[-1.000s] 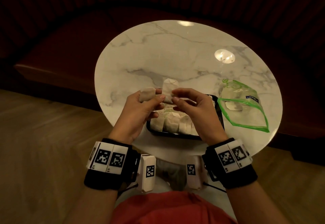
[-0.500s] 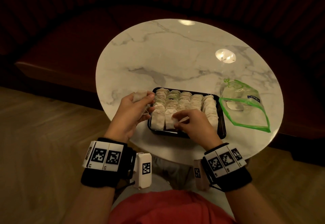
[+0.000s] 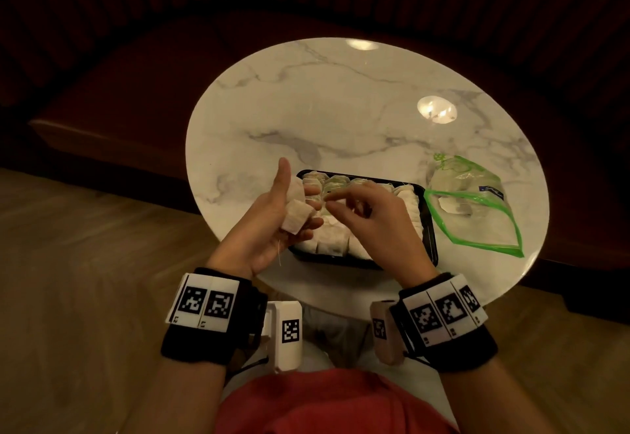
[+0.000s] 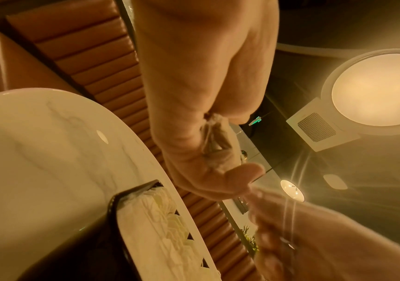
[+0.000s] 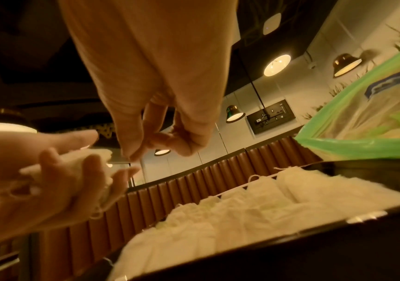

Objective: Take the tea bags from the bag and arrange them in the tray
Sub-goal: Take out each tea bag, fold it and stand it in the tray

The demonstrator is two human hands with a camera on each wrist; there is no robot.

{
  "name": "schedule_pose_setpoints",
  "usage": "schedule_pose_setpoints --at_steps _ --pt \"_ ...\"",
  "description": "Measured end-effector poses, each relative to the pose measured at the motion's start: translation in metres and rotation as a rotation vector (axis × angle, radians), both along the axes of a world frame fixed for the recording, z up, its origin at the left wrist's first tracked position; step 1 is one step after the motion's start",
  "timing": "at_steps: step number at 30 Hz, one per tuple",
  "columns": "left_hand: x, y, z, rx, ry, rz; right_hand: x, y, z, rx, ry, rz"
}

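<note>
Cradling two tea bags [image 3: 294, 210] in its loosely curled fingers above the tabletop's [image 3: 306, 109] near edge, the left hand [image 3: 272, 225] faces the right hand [image 3: 371, 219], fingers half-curled and holding nothing, over the filled black tray [image 3: 430, 232] beside the plastic bag [image 3: 474, 205]

Dim, warm light falls from round ceiling lamps [image 4: 375, 92], glaring in spots on the glossy marble table [image 3: 341, 99], while both wrist views are yellow-tinted, wide-angle warped and motion-blurred at close range.
</note>
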State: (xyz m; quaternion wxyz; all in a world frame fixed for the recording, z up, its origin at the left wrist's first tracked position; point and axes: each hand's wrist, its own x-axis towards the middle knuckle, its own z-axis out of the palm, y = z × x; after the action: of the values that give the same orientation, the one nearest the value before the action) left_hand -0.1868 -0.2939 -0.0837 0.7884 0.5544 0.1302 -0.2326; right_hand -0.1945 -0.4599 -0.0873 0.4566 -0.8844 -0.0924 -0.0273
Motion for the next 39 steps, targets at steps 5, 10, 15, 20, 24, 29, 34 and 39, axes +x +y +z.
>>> schedule_pose_setpoints --at_steps 5,10,15,20,24,29,34,39 --pt "-0.002 -0.004 0.003 -0.034 -0.021 -0.047 -0.006 0.009 0.01 0.149 0.048 0.112" --pt "-0.002 -0.006 0.004 -0.026 -0.044 -0.026 -0.003 0.003 0.005 0.185 0.084 0.107" --pt "0.001 -0.004 0.003 -0.037 -0.078 -0.038 0.001 -0.006 0.009 0.321 0.098 0.071" --pt "-0.002 -0.006 0.003 -0.023 -0.174 -0.131 0.0 -0.008 0.012 0.445 0.13 0.071" --pt "-0.001 -0.01 0.003 -0.027 -0.189 -0.117 0.0 -0.008 0.008 0.49 0.154 -0.004" --pt "0.005 -0.01 0.0 0.008 -0.21 0.035 0.001 -0.008 0.012 0.692 0.306 -0.082" --pt "0.004 -0.012 0.002 0.013 -0.233 0.056 -0.001 -0.009 0.007 0.66 0.206 -0.09" --pt "0.002 -0.012 0.003 -0.012 -0.22 0.071 0.0 -0.011 0.006 0.72 0.144 -0.145"
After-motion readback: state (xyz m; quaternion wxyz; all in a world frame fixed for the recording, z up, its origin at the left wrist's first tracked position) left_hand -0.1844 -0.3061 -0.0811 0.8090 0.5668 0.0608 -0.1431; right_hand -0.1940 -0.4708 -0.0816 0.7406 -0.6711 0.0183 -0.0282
